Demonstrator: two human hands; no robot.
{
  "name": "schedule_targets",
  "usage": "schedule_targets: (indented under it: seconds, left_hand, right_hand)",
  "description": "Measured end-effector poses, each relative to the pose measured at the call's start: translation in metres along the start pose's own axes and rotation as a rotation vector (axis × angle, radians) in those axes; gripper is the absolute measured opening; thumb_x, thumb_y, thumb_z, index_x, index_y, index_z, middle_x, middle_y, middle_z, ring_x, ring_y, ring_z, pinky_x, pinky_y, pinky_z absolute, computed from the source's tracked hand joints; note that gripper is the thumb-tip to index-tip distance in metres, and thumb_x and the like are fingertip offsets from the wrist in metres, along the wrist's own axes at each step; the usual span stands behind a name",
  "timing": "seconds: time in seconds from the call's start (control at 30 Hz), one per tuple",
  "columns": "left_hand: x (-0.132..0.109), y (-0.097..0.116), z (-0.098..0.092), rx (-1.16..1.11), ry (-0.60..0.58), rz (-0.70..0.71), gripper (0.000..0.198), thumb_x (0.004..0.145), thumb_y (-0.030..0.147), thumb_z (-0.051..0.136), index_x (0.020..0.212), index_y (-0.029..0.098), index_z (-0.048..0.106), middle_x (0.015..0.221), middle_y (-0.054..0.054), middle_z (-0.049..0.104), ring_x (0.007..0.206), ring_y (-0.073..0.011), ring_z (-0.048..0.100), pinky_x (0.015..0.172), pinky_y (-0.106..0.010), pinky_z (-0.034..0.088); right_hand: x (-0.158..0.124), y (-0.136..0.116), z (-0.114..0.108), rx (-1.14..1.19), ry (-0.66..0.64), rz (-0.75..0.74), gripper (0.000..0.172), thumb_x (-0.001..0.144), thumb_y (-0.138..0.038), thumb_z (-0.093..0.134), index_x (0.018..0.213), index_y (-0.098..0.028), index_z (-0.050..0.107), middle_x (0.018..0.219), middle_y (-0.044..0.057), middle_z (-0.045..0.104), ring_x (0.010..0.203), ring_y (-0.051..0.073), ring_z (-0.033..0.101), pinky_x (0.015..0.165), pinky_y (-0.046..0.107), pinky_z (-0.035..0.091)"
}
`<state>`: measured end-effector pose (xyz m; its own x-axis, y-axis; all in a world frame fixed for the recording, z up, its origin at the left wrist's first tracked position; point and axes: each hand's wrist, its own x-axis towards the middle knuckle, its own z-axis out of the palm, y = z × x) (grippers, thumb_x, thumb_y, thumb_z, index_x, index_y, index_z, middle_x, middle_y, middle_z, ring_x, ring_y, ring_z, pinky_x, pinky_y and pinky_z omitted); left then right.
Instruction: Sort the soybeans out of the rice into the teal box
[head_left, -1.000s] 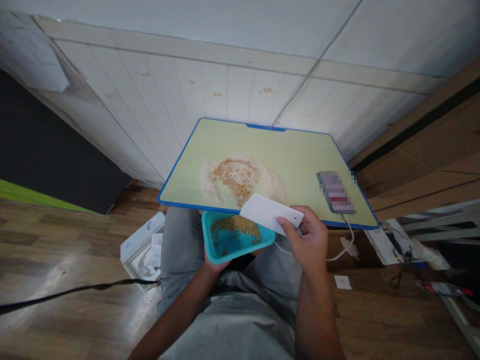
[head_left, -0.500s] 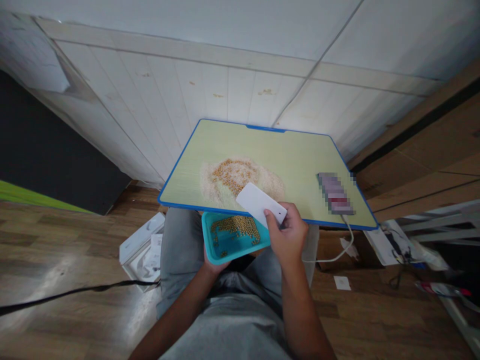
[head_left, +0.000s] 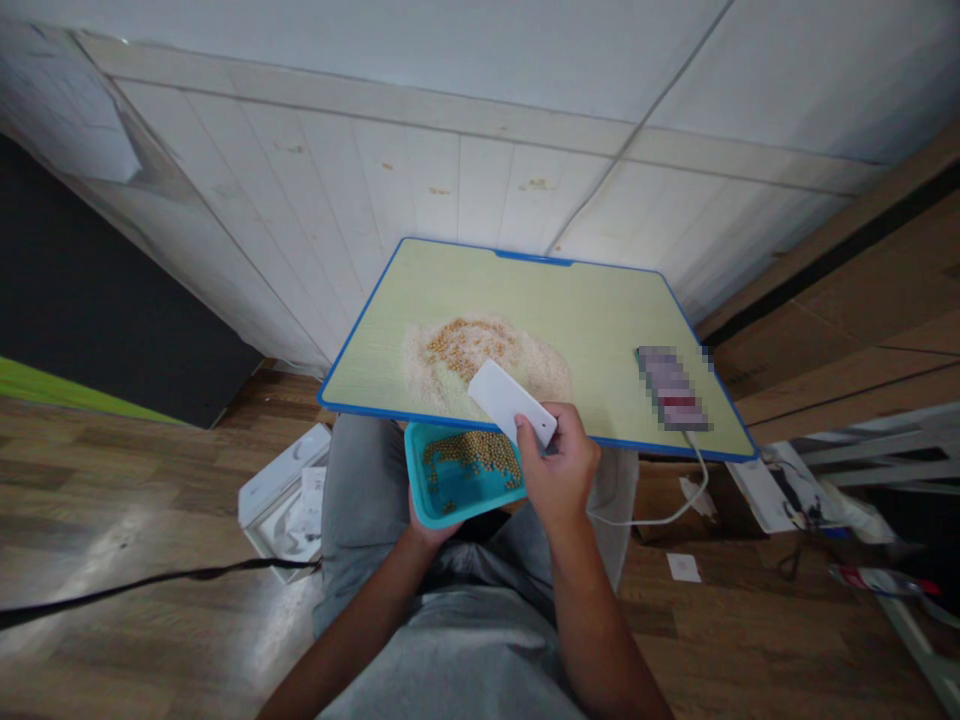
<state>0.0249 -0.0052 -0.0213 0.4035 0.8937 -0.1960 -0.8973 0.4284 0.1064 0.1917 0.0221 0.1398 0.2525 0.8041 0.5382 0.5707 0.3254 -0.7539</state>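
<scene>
My left hand [head_left: 431, 527] grips a teal plastic tray [head_left: 424, 510] from below, just under the near edge of the table; most of its fingers are hidden beneath. Round yellowish beans [head_left: 484, 452] lie in the tray. Pinched in my right hand [head_left: 559, 465] is a flat white plastic scraper [head_left: 504, 395] with a small hole near one end. Its far end reaches over the tabletop, at the near side of a spread heap of rice-like pale grains [head_left: 544, 368]. More orange-yellow beans [head_left: 454, 343] are mixed into the heap's left part.
The small folding table [head_left: 600, 300] has a pale green top and a blue rim. A phone [head_left: 673, 388], blurred out, lies at its right with a white cable [head_left: 703, 480]. An open white box [head_left: 289, 500] sits on the floor at left. Cardboard boxes [head_left: 862, 290] stand at right.
My right hand and the scraper have shifted slightly left, and the scraper has turned a little steeper. The tray and my left hand have barely moved.
</scene>
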Motion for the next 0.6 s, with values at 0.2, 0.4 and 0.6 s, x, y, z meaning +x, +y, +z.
schedule_targets:
  seconds: [0.2,0.4,0.6]
  left_hand:
    - [0.002,0.001,-0.005,0.001,0.007,0.020,0.076,0.111,0.066,0.024,0.152,0.021,0.068,0.162,-0.008,0.066,0.167,-0.0345,0.038,0.140,-0.061,0.018]
    - [0.004,0.001,-0.017,-0.006,0.003,0.018,0.075,0.111,0.065,0.021,0.148,0.022,0.071,0.160,-0.005,0.068,0.167,-0.0326,0.038,0.140,-0.059,0.016]
    - [0.004,0.004,-0.028,-0.002,0.000,0.011,0.074,0.112,0.061,0.021,0.142,0.022,0.076,0.153,-0.006,0.074,0.163,-0.0311,0.045,0.140,-0.058,0.017]
  right_hand:
    - [0.010,0.015,-0.003,0.208,-0.090,0.101,0.012,0.092,-0.033,0.075,0.092,-0.024,0.067,0.068,-0.006,0.060,0.059,0.015,0.056,0.057,0.025,0.042]
    - [0.030,0.017,-0.003,0.342,-0.315,0.058,0.010,0.092,-0.032,0.076,0.092,-0.024,0.069,0.075,-0.004,0.064,0.065,0.015,0.059,0.060,0.025,0.044]
    - [0.038,0.010,0.013,0.367,-0.454,-0.047,0.008,0.092,-0.030,0.075,0.096,-0.023,0.072,0.084,-0.001,0.074,0.072,0.016,0.067,0.065,0.025,0.050]
